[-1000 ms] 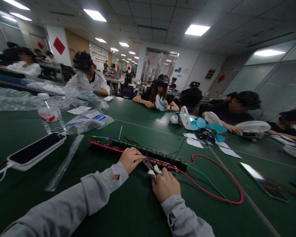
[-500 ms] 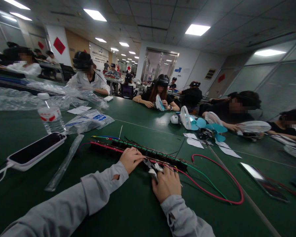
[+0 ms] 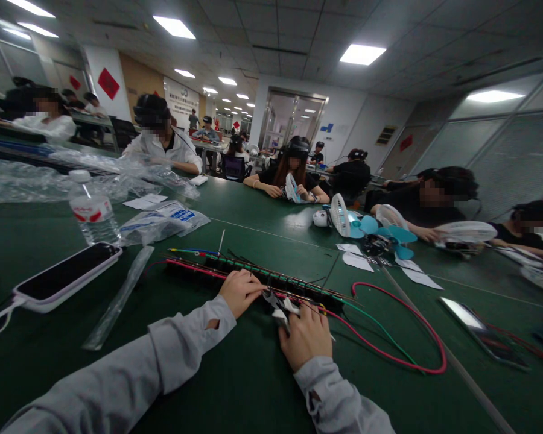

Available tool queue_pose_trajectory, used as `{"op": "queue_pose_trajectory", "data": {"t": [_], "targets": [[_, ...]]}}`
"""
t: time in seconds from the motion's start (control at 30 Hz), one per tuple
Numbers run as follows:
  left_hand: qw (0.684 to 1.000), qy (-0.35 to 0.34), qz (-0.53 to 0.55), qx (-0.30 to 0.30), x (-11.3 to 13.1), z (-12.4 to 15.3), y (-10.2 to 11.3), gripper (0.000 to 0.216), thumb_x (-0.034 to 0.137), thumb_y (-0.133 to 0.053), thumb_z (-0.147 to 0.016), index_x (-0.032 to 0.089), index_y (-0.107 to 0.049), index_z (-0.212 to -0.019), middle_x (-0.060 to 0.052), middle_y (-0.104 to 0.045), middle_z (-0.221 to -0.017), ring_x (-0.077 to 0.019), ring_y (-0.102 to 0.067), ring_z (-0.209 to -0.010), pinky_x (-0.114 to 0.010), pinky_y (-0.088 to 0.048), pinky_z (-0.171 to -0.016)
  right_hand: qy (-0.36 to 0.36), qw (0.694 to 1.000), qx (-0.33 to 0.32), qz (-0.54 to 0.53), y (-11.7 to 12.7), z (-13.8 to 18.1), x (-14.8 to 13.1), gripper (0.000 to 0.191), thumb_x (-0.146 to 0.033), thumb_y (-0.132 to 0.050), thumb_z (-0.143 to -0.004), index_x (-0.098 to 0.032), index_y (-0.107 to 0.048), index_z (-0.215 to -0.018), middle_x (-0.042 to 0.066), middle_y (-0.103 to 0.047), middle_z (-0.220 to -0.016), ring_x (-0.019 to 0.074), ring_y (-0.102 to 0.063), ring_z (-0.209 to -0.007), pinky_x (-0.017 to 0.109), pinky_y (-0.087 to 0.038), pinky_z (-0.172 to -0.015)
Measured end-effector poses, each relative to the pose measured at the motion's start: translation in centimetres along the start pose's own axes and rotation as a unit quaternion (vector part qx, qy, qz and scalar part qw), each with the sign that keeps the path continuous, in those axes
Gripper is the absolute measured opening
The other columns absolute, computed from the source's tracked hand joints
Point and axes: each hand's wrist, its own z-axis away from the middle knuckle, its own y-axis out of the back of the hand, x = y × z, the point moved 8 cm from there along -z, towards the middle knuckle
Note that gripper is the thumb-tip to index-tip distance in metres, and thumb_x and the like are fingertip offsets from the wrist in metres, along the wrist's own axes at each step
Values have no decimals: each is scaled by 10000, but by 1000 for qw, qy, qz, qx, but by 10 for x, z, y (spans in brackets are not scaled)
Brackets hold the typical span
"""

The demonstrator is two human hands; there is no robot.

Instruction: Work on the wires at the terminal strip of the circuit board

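Note:
A long black terminal strip with red and green wires lies across the green table. My left hand rests on the strip with fingers curled over it, pressing it down. My right hand is closed round a small pair of pliers with white handles, whose jaws point at the strip between my hands. A red wire and a green wire loop away from the strip to the right.
At left lie a phone on a white power bank, a water bottle, plastic bags and a clear sleeve. Another phone lies at right. Several people work on small fans across the table.
My right hand has slid slightly right and forward along the strip with the pliers. The left hand has stayed put.

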Motion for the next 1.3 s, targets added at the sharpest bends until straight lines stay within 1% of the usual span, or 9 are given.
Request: {"op": "queue_pose_trajectory", "data": {"t": [0.1, 0.23, 0.47, 0.7, 0.87, 1.0, 1.17, 1.3], "targets": [[1000, 0, 2, 0, 0, 0, 0, 194, 293, -476, -838, 289, -638, -945, -4, -627, -871, -150, -479, -851, -312, -313, -716, 0, 1000, -7, 0, 0, 0, -1, 267, -359, -523, -710, -159, -643, -841, 144, -521, -1130, 282, -381, -1095, 379, -247, -885], [1000, 0, 3, -2, 0, 0, 0, 192, 289, -479, -837, 290, -635, -949, 3, -627, -876, -147, -481, -853, -311, -310, -717, 14, 1000, 8, 4, 4, 2, -4, 245, -333, -504, -739, -153, -643, -831, 143, -523, -1126, 271, -393, -1083, 371, -253, -879], [1000, -1, -3, -4, -2, 0, -2, 192, 291, -485, -833, 301, -631, -956, 6, -624, -875, -146, -483, -851, -309, -311, -708, 22, 1000, 9, 2, 5, 3, -4, 235, -320, -500, -748, -147, -647, -809, 143, -548, -1070, 262, -436, -1045, 353, -272, -870], [1000, -3, 0, 4, -2, 1, -1, 189, 287, -490, -830, 293, -637, -948, -1, -622, -864, -144, -484, -848, -306, -317, -708, 17, 1000, 6, -4, -4, -1, -1, 250, -347, -506, -738, -152, -651, -798, 143, -543, -1081, 261, -439, -1052, 348, -287, -870], [1000, -1, 0, 3, -1, 0, 1, 187, 292, -488, -831, 295, -637, -945, 5, -625, -865, -143, -483, -846, -306, -314, -704, 8, 1000, -8, 0, -14, -4, 3, 262, -374, -509, -723, -171, -663, -784, 125, -563, -1039, 243, -470, -1005, 327, -318, -845], [1000, 1, -2, 2, 0, 0, 1, 188, 297, -482, -835, 291, -641, -935, 4, -621, -866, -139, -483, -850, -301, -315, -700, 7, 1000, -21, -1, -17, -6, 3, 275, -395, -500, -728, -182, -667, -775, 112, -571, -1012, 221, -495, -956, 306, -338, -816], [1000, 1, -1, 2, -1, 0, 0, 191, 305, -482, -834, 291, -640, -941, -2, -621, -870, -144, -482, -850, -307, -315, -706, -3, 999, -34, 7, -13, -4, 3, 280, -405, -492, -732, -190, -670, -753, 99, -577, -962, 212, -526, -887, 292, -367, -732], [1000, 3, 6, 0, -2, 1, -1, 196, 310, -477, -836, 292, -637, -948, -1, -626, -875, -148, -484, -842, -314, -311, -708, 4, 1000, -22, 18, -8, -2, 1, 281, -399, -478, -745, -196, -672, -748, 91, -584, -958, 206, -531, -869, 285, -369, -715]]}}
